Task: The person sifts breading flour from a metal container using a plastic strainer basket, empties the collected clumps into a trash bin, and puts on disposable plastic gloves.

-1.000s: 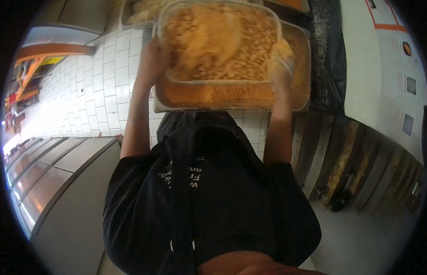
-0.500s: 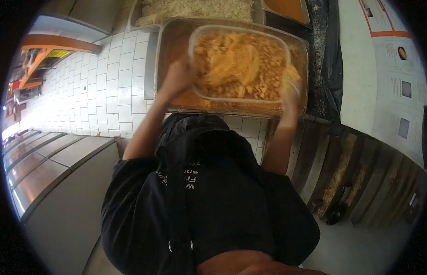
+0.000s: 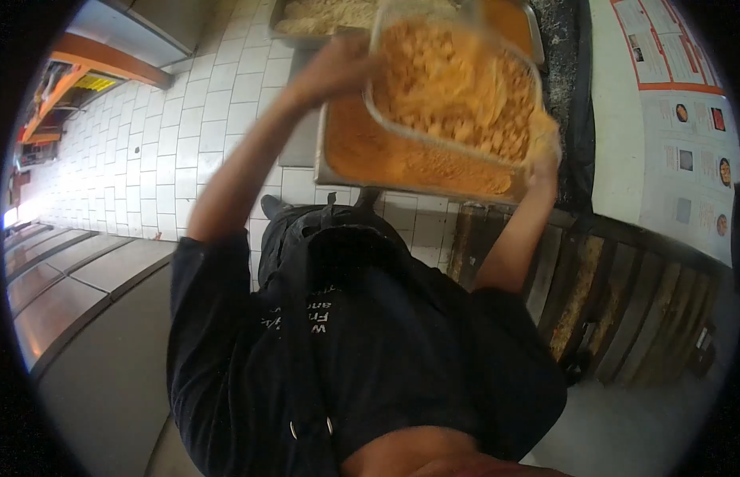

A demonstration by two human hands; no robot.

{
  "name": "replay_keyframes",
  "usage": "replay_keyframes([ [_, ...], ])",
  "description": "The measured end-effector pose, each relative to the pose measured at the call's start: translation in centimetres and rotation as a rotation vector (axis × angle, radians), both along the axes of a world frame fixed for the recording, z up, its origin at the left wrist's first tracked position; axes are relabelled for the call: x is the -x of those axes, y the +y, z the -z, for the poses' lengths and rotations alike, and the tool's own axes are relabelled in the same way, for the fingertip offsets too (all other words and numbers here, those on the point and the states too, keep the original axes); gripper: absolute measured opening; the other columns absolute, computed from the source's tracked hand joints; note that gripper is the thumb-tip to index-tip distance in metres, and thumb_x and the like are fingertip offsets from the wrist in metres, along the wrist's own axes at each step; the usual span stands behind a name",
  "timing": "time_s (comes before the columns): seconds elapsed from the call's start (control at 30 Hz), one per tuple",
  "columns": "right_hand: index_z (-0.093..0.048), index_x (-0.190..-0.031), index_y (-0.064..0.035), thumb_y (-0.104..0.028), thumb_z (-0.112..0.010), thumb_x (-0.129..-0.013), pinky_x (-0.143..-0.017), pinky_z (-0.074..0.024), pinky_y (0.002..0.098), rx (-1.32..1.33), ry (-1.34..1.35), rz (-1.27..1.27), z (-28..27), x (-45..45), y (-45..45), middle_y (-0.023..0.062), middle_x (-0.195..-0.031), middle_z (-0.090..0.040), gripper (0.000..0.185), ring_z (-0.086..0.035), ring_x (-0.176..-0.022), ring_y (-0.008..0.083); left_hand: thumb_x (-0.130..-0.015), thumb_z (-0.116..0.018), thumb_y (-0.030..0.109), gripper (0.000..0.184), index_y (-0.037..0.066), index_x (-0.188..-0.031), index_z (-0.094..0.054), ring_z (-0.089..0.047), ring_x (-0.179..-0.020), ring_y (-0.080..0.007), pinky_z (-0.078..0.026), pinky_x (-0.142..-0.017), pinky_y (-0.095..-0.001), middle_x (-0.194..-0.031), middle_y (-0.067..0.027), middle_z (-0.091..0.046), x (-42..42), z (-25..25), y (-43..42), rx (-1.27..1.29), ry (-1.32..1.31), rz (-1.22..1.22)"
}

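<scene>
Between my two hands is a clear plastic tub point(image 3: 443, 143), tilted so that its left side is farther from me. It holds orange-coated chunks point(image 3: 422, 87) with a smooth yellow-orange mass point(image 3: 497, 83) on top. My left hand point(image 3: 342, 67) is closed at the tub's upper left side, blurred by motion. My right hand point(image 3: 543, 159) grips the right corner, with a yellow-orange patch showing beside its fingers. Under the tub is a metal tray point(image 3: 321, 151) spread with orange powder point(image 3: 410, 163), partly hidden by the tub.
Beyond stand a pan of pale crumbly food point(image 3: 318, 17) and a pan of orange contents point(image 3: 509, 24). A black-draped edge point(image 3: 577, 135) and a wall with printed sheets point(image 3: 688, 159) are at the right. White floor tiles point(image 3: 171, 143) lie left, metal cabinets point(image 3: 76, 270) lower left.
The tub has moved up and right with both hands and has turned clockwise. More of the orange powder in the tray below now shows. My left arm reaches farther forward.
</scene>
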State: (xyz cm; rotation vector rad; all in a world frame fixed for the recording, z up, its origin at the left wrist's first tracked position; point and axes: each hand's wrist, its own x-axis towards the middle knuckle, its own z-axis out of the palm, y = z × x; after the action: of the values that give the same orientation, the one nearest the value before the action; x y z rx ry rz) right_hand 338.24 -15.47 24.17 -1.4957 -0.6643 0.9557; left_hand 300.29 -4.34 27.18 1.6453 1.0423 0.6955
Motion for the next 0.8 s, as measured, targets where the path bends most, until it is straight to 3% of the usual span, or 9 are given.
replay_keyframes([
  [0.07,-0.05,-0.126,0.0011,-0.023,-0.054,-0.096,-0.089,-0.0499,0.033,-0.162,0.128,-0.194,-4.0,2.5,2.2,0.0102,-0.121,-0.056,0.039,-0.058,-0.107,0.0184,-0.091,-0.057,0.025,0.038,0.003,-0.122,-0.056,-0.063,-0.087,-0.0169,-0.054,-0.071,-0.0325,-0.102,-0.0122,-0.065,4.2,-3.9,2.0,-0.045,-0.051,-0.032],
  [0.1,-0.051,-0.125,0.002,-0.023,-0.052,-0.096,-0.088,-0.051,0.0341,-0.169,0.082,-0.144,-6.8,5.0,3.2,0.0115,-0.12,-0.057,0.038,-0.059,-0.105,0.0194,-0.1,-0.045,0.028,0.044,0.001,-0.134,-0.043,-0.067,-0.094,-0.0314,-0.06,-0.071,-0.0412,-0.116,-0.0243,-0.06,6.2,-9.1,2.4,0.148,-0.047,0.093],
  [0.13,-0.051,-0.124,0.0029,-0.022,-0.051,-0.097,-0.087,-0.052,0.0352,-0.183,0.038,-0.092,-9.5,8.0,4.0,0.0128,-0.118,-0.058,0.037,-0.06,-0.103,0.0203,-0.099,-0.046,0.026,0.037,-0.003,-0.121,-0.055,-0.068,-0.091,-0.0289,-0.06,-0.072,-0.0411,-0.103,-0.0229,-0.065,7.8,-12.7,-0.2,-0.067,-0.133,-0.174],
  [0.2,-0.051,-0.124,0.0016,-0.021,-0.05,-0.097,-0.088,-0.052,0.0356,-0.148,0.046,-0.084,-13.8,15.2,4.1,0.0134,-0.118,-0.058,0.035,-0.06,-0.104,0.0211,-0.099,-0.046,0.027,0.039,-0.003,-0.122,-0.054,-0.067,-0.093,-0.0268,-0.058,-0.075,-0.0372,-0.106,-0.0226,-0.065,14.0,-15.0,1.6,0.054,-0.048,-0.04],
  [0.27,-0.052,-0.123,0.0003,-0.021,-0.049,-0.097,-0.088,-0.0521,0.036,-0.132,0.058,-0.09,-14.5,20.6,4.7,0.0139,-0.118,-0.058,0.034,-0.06,-0.104,0.0219,-0.097,-0.05,0.03,0.038,0.001,-0.121,-0.057,-0.067,-0.093,-0.0279,-0.057,-0.077,-0.0384,-0.106,-0.0208,-0.065,22.4,-14.1,3.4,-0.035,-0.097,0.053],
  [0.33,-0.051,-0.123,-0.0003,-0.018,-0.048,-0.097,-0.091,-0.0518,0.0359,-0.361,0.605,-0.874,-12.1,24.3,7.5,0.0147,-0.118,-0.057,0.032,-0.059,-0.105,0.0231,-0.095,-0.05,0.035,0.042,0.001,-0.118,-0.059,-0.063,-0.096,-0.0223,-0.052,-0.082,-0.0348,-0.106,-0.0163,-0.065,30.3,-12.7,3.5,-0.05,0.031,-0.041],
  [0.43,-0.047,-0.126,0.0001,-0.023,-0.051,-0.095,-0.085,-0.056,0.0366,-0.543,0.341,-0.79,-4.9,36.1,6.6,0.0152,-0.117,-0.058,0.039,-0.061,-0.104,0.0254,-0.092,-0.051,0.04,0.046,0.001,-0.116,-0.061,-0.059,-0.096,-0.0161,-0.046,-0.085,-0.031,-0.103,-0.0106,-0.065,39.8,-8.7,2.8,-0.026,0.11,-0.199],
  [0.53,-0.042,-0.131,-0.0003,-0.023,-0.054,-0.092,-0.079,-0.0598,0.0404,0.033,0.78,-0.705,-1.5,47.4,6.1,0.0192,-0.12,-0.056,0.047,-0.063,-0.104,0.0284,-0.091,-0.054,0.025,0.034,-0.001,-0.111,-0.063,-0.059,-0.076,-0.011,-0.048,-0.069,-0.0273,-0.087,-0.0061,-0.066,49.5,-1.9,1.9,0.043,0.075,-0.26],
  [0.8,-0.035,-0.136,0.0019,-0.01,-0.053,-0.088,-0.085,-0.0572,0.0441,0.003,1.116,-0.73,6.3,58.6,10.6,0.0205,-0.126,-0.051,0.052,-0.061,-0.107,0.0307,-0.095,-0.045,0.032,0.044,0.0,-0.123,-0.054,-0.063,-0.073,-0.0162,-0.05,-0.063,-0.0247,-0.085,-0.0094,-0.067,60.8,6.9,4.8,0.482,-0.17,-0.344],
])
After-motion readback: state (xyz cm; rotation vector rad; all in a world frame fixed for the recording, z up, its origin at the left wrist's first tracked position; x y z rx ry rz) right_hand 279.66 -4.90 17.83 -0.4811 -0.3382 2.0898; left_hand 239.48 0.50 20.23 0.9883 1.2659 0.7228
